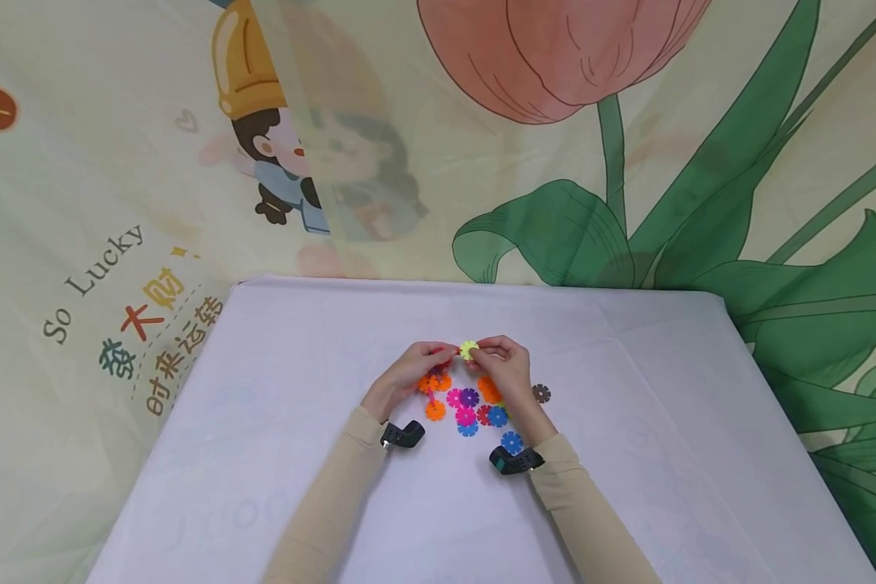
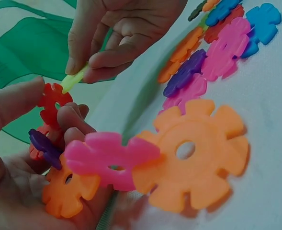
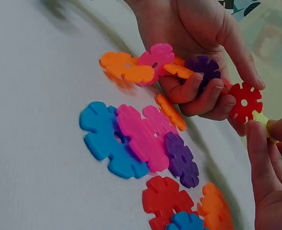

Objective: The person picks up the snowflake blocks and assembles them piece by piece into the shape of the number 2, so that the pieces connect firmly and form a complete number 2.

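My left hand [image 1: 411,367] holds a linked chain of plastic snowflake discs. In the left wrist view it includes a red disc [image 2: 49,99] at the fingertips, a purple disc [image 2: 46,149], an orange disc [image 2: 78,194], a pink disc [image 2: 95,153] and a larger-looking orange disc [image 2: 210,153] at the far end. Between thumb and fingers, my right hand [image 1: 509,369] pinches a yellow-green disc [image 1: 468,350]. Its edge meets the edge of the red disc [image 3: 237,97]; whether their slots are joined I cannot tell. Part of the chain is hidden behind the left fingers.
Loose discs lie on the white-covered table [image 1: 277,454] below the hands: several in blue [image 3: 95,139], pink [image 3: 133,134], purple [image 3: 181,160], red [image 3: 162,194] and orange [image 3: 215,206]. A dark grey disc [image 1: 542,393] lies right of the right hand. Behind hangs a printed curtain [image 1: 380,97].
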